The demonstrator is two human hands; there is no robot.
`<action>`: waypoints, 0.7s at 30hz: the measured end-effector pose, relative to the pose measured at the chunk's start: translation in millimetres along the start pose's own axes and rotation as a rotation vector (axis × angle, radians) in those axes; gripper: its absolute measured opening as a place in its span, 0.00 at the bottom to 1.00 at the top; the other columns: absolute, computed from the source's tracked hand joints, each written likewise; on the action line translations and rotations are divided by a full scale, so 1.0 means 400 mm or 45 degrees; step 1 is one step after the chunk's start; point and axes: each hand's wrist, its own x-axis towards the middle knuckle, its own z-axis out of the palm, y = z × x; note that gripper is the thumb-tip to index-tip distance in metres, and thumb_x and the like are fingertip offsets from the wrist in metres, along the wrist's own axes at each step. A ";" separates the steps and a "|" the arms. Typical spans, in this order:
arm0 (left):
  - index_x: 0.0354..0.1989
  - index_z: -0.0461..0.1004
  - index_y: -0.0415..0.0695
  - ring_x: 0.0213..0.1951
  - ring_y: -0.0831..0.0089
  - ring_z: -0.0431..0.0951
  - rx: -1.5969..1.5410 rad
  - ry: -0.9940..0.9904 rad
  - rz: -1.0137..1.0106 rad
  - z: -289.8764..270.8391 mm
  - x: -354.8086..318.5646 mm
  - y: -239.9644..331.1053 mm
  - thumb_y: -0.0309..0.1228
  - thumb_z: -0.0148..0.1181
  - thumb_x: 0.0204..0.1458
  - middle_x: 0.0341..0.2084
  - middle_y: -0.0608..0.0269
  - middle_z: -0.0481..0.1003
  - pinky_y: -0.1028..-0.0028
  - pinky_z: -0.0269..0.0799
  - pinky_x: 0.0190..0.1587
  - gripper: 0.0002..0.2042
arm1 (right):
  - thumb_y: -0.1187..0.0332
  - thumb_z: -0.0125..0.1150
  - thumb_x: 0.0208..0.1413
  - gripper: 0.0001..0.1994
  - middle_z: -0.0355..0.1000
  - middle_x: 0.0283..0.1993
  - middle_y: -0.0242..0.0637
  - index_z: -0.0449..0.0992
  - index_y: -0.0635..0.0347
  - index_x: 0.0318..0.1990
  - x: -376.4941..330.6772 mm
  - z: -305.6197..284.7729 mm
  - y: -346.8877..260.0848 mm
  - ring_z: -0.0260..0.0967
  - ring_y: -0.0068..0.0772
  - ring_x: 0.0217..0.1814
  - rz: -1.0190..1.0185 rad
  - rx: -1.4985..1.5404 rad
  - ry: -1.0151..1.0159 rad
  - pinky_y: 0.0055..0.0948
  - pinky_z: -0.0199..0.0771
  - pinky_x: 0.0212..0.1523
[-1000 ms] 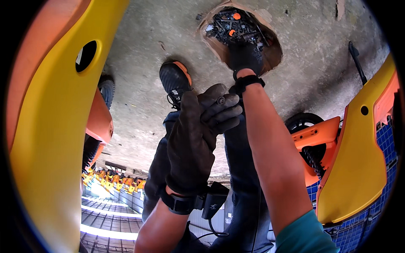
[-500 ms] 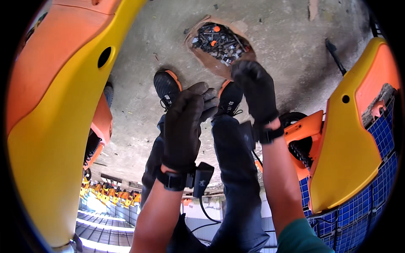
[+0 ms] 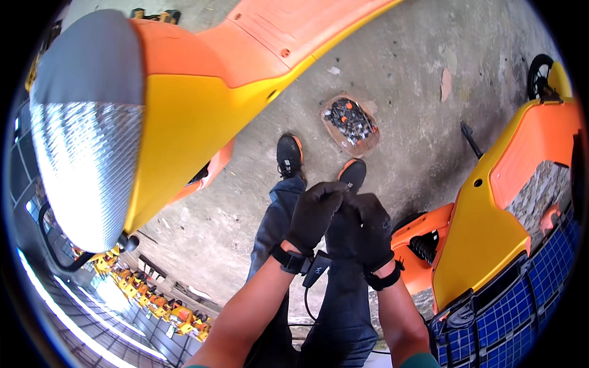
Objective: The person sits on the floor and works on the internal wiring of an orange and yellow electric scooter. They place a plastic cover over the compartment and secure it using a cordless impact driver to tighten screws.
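Floor (image 3: 417,129) between yellow panel edges (image 3: 459,236) — left hand (image 3: 315,214) near right hand (image 3: 370,227), both curled — any hold unclear.

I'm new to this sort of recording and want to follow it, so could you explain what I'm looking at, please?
No machine is working here: these are a person's own left hand and right hand, in black gloves. The camera is worn on the head and looks down. Its fisheye lens bends straight edges, and the picture's left is the person's left.

On the floor, just beyond the shoes, lies an open carton of small parts, mostly dark with a few orange ones. One yellow-and-orange vehicle stands to the left, another to the right.

The hands are close together and curled. Whether they hold anything small, I can't tell.
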 end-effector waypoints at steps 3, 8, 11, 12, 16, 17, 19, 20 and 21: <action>0.43 0.77 0.34 0.33 0.83 0.75 -0.074 -0.030 -0.018 -0.019 -0.066 0.025 0.26 0.54 0.58 0.32 0.62 0.79 0.80 0.72 0.38 0.09 | 0.78 0.58 0.52 0.10 0.75 0.40 0.48 0.76 0.61 0.42 -0.041 -0.024 -0.036 0.74 0.50 0.42 0.024 0.018 -0.148 0.38 0.74 0.43; 0.45 0.72 0.36 0.28 0.78 0.76 0.061 0.124 0.061 -0.061 -0.202 0.168 0.24 0.50 0.59 0.32 0.63 0.75 0.76 0.73 0.32 0.09 | 0.75 0.58 0.57 0.10 0.76 0.39 0.37 0.77 0.62 0.46 -0.057 -0.083 -0.077 0.74 0.30 0.40 0.372 0.443 -0.159 0.27 0.74 0.39; 0.44 0.75 0.38 0.31 0.78 0.76 0.106 0.275 0.326 -0.138 -0.277 0.234 0.24 0.50 0.60 0.31 0.63 0.75 0.76 0.75 0.34 0.08 | 0.73 0.55 0.59 0.10 0.75 0.36 0.32 0.76 0.63 0.47 -0.033 -0.128 -0.090 0.69 0.18 0.33 0.560 0.343 -0.151 0.21 0.73 0.34; 0.43 0.74 0.38 0.32 0.78 0.77 0.126 0.289 0.382 -0.173 -0.308 0.252 0.23 0.50 0.59 0.32 0.62 0.76 0.75 0.74 0.36 0.08 | 0.74 0.54 0.59 0.10 0.75 0.33 0.33 0.76 0.63 0.47 -0.031 -0.131 -0.072 0.67 0.18 0.28 0.512 0.315 -0.157 0.22 0.72 0.31; 0.43 0.74 0.39 0.32 0.71 0.78 0.429 0.517 0.517 -0.295 -0.460 0.308 0.23 0.53 0.56 0.31 0.58 0.75 0.73 0.73 0.34 0.08 | 0.71 0.54 0.58 0.11 0.75 0.30 0.34 0.77 0.63 0.45 -0.033 -0.130 -0.057 0.69 0.21 0.26 0.484 0.049 -0.403 0.24 0.72 0.28; 0.43 0.74 0.39 0.32 0.70 0.78 0.363 0.546 0.560 -0.326 -0.501 0.317 0.22 0.53 0.55 0.31 0.58 0.75 0.73 0.73 0.34 0.08 | 0.71 0.54 0.58 0.11 0.75 0.30 0.35 0.77 0.64 0.45 -0.034 -0.124 -0.055 0.70 0.22 0.26 0.487 -0.006 -0.464 0.24 0.72 0.28; 0.42 0.75 0.39 0.33 0.69 0.78 0.238 0.590 0.626 -0.384 -0.586 0.332 0.21 0.54 0.54 0.31 0.57 0.75 0.72 0.73 0.35 0.09 | 0.70 0.54 0.58 0.10 0.76 0.30 0.36 0.77 0.63 0.44 -0.024 -0.107 -0.101 0.72 0.23 0.27 0.486 -0.049 -0.532 0.26 0.73 0.28; 0.43 0.75 0.39 0.33 0.68 0.77 0.653 0.745 0.836 -0.429 -0.607 0.322 0.19 0.53 0.53 0.32 0.57 0.76 0.73 0.73 0.36 0.10 | 0.70 0.54 0.58 0.10 0.76 0.30 0.36 0.77 0.63 0.44 -0.015 -0.098 -0.137 0.72 0.23 0.27 0.482 -0.066 -0.551 0.26 0.73 0.28; 0.36 0.76 0.37 0.30 0.68 0.76 0.529 0.796 0.780 -0.447 -0.627 0.312 0.20 0.55 0.46 0.37 0.57 0.77 0.72 0.73 0.29 0.09 | 0.70 0.54 0.58 0.10 0.76 0.29 0.36 0.78 0.63 0.44 -0.009 -0.091 -0.161 0.72 0.23 0.27 0.480 -0.091 -0.565 0.26 0.73 0.27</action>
